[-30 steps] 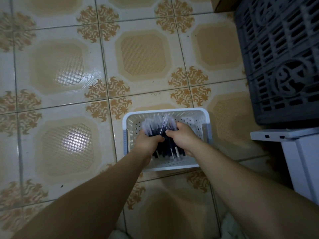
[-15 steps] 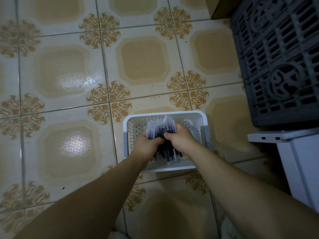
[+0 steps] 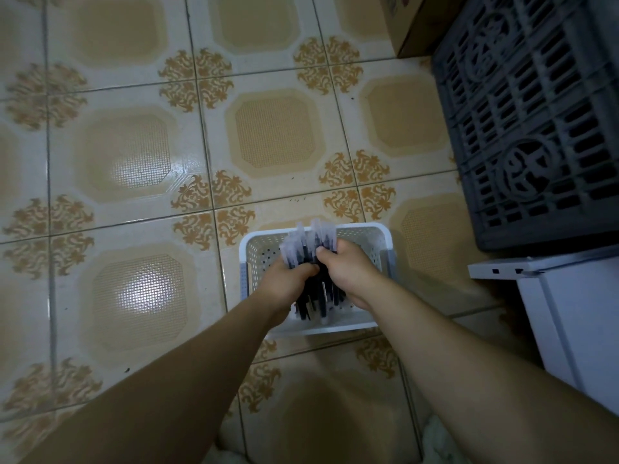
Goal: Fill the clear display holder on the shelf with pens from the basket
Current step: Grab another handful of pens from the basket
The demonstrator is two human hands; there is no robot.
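Both hands, left hand [image 3: 288, 279] and right hand [image 3: 348, 272], are clasping one thick bundle of pens [image 3: 310, 252] tilting up out of the white basket [image 3: 385, 236] on the tiled floor [image 3: 134, 162], so I'd judge the filling is only beginning, holder and shelf lying out of view.

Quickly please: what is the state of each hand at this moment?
Left hand: closed, gripping the bundle of pens at the white basket.
Right hand: closed, gripping the same bundle of pens.
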